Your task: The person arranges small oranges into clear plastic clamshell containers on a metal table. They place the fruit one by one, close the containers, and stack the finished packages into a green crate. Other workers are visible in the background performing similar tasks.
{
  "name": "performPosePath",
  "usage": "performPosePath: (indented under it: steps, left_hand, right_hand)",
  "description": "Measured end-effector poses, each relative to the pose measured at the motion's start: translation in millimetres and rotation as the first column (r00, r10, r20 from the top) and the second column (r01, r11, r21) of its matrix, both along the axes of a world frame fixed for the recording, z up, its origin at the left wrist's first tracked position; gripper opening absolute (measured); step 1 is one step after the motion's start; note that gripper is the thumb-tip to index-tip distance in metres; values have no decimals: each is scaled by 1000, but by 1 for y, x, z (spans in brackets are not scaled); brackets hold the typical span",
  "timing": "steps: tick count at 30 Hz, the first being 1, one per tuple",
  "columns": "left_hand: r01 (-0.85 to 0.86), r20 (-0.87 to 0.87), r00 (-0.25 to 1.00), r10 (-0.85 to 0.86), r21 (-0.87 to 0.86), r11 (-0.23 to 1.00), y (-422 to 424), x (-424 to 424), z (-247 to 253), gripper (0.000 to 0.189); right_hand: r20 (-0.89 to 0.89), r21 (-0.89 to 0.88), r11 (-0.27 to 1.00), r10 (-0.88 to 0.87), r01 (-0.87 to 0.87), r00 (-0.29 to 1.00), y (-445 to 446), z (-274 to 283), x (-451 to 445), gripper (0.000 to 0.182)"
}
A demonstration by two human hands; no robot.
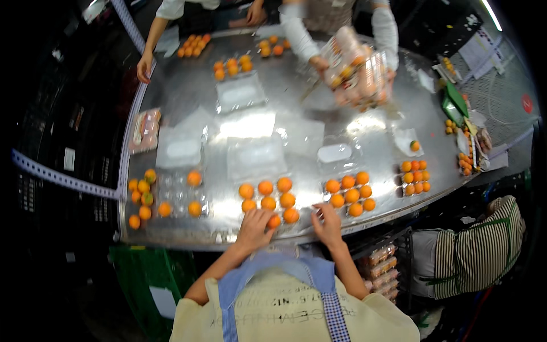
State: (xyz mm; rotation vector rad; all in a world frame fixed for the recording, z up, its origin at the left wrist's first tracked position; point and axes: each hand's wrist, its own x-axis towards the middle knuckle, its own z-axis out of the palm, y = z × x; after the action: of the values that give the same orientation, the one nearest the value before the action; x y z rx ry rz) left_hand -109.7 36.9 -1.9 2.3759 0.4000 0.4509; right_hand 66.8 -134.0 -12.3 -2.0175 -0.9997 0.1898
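At the near edge of the metal table, my left hand [254,228] curls over the front of a clear tray of round orange fruit [267,203]. Its fingers and thumb close around one orange fruit [274,221] at the tray's front corner. My right hand [328,225] is just right of that tray, fingers apart and holding nothing. Near it is a second filled tray of fruit [351,195]. To the left lies a clear moulded tray [175,190] with a few fruits in it, and loose fruits [143,192], some green-topped, beside it.
Plastic film sheets [255,156] lie behind the trays. Across the metal table [299,92], a co-worker's hands carry blurred clear packs [363,72]; another person's hand [145,68] hangs at the left edge. A green crate [149,282] stands below left, stacked packs [382,271] below right.
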Motion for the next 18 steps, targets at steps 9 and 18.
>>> performPosePath:
  steps: [9,18]
  left_hand:
    - [84,-52,996,-75,200,976,-1,6,-4,36]
    - [-55,156,986,54,3,999,15,15,9,46]
  right_hand:
    - [-35,-35,999,-20,18,999,0,0,11,18]
    - [-304,183,969,-105,166,947,8,-8,67,18]
